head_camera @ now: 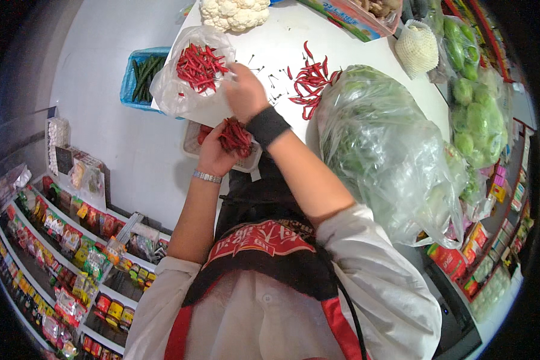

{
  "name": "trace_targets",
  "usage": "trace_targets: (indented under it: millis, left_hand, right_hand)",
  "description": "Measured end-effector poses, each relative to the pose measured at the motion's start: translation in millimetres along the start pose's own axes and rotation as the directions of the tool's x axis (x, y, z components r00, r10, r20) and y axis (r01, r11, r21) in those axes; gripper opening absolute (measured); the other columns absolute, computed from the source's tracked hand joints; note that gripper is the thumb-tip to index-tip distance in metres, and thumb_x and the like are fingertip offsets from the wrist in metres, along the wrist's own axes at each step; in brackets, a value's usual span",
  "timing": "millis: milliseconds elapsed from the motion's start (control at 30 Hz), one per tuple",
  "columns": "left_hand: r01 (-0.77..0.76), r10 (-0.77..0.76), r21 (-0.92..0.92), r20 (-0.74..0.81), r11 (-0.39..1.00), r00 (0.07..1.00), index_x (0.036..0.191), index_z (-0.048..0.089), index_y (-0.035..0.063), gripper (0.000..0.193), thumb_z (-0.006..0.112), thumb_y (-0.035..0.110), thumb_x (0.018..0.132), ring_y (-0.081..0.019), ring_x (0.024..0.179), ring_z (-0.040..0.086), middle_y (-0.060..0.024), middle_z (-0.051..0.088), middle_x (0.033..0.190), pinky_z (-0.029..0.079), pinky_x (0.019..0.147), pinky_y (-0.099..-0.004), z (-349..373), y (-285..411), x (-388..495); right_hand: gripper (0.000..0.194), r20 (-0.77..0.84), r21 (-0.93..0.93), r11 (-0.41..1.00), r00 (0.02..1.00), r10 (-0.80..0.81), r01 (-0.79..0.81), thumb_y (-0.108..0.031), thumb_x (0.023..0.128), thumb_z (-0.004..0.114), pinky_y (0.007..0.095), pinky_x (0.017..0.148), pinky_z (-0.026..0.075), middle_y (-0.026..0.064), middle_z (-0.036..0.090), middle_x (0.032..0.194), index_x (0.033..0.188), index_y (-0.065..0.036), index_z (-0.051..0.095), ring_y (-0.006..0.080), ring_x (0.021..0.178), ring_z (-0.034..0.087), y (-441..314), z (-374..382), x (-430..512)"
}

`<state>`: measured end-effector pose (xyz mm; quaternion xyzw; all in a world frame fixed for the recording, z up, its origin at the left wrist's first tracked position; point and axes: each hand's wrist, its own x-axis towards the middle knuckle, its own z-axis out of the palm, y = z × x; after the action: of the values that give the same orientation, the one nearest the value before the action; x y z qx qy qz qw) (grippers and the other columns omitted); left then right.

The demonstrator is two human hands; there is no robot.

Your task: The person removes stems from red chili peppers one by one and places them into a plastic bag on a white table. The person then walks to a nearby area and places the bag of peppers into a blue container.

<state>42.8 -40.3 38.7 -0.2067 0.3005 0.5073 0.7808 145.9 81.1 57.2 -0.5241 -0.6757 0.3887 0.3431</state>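
My left hand holds a bunch of red chili peppers above a pale plastic basket at the table's near edge. My right hand, blurred and with a black wristband, is beside an open clear plastic bag with a heap of red chilies in it. Its fingertips are turned away, and whether they hold anything cannot be seen. Loose red chilies lie on the white table to the right. Small dark stems are scattered between that pile and the bag.
A large clear bag of leafy greens covers the table's right side. Cauliflower and a printed box stand at the far side. A blue-lined basket of cucumbers is at left; bagged green vegetables and stocked shelves surround the table.
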Motion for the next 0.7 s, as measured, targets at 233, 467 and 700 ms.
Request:
trace_targets:
  millis: [233, 467, 700]
  left_hand:
    - [0.027, -0.029, -0.043, -0.046, 0.999, 0.999, 0.12, 0.057, 0.0017, 0.032, 0.045, 0.025, 0.102, -0.0276, 0.105, 0.059, -0.0144, 0.061, 0.112, 0.047, 0.099, -0.0445, 0.3, 2.9, 7.6]
    - [0.075, -0.075, -0.004, -0.037, 0.997, 0.996, 0.118, 0.058, 0.0017, 0.031, 0.047, 0.025, 0.101, -0.026, 0.103, 0.061, -0.013, 0.063, 0.11, 0.047, 0.098, -0.043, 14.5, -2.8, 10.3]
    - [0.072, -0.07, 0.022, -0.082, 0.997, 0.994, 0.12, 0.056, 0.0011, 0.032, 0.045, 0.026, 0.102, -0.0281, 0.104, 0.06, -0.0155, 0.062, 0.11, 0.047, 0.098, -0.0448, 12.0, -1.5, 10.3]
  right_hand:
    - [0.022, -0.3, -0.402, 0.858, 0.931, 0.207, -0.32, 0.001, 0.08, 0.06, 0.042, 0.085, 0.048, 0.0204, 0.059, 0.103, 0.102, 0.001, 0.062, 0.0381, 0.099, 0.058, 98.5, -82.9, -78.1]
    - [0.023, -0.262, -0.435, 0.783, 0.895, 0.362, -0.444, -0.008, 0.08, 0.069, 0.0443, 0.083, 0.049, 0.0199, 0.062, 0.103, 0.101, 0.0, 0.062, 0.038, 0.096, 0.06, 124.9, -75.8, -66.3]
    - [0.022, -0.233, -0.409, 0.799, 0.897, 0.376, -0.441, -0.013, 0.078, 0.074, 0.0409, 0.073, 0.052, 0.0145, 0.067, 0.083, 0.091, 0.0, 0.064, 0.0324, 0.079, 0.065, 121.5, -78.0, -65.5]
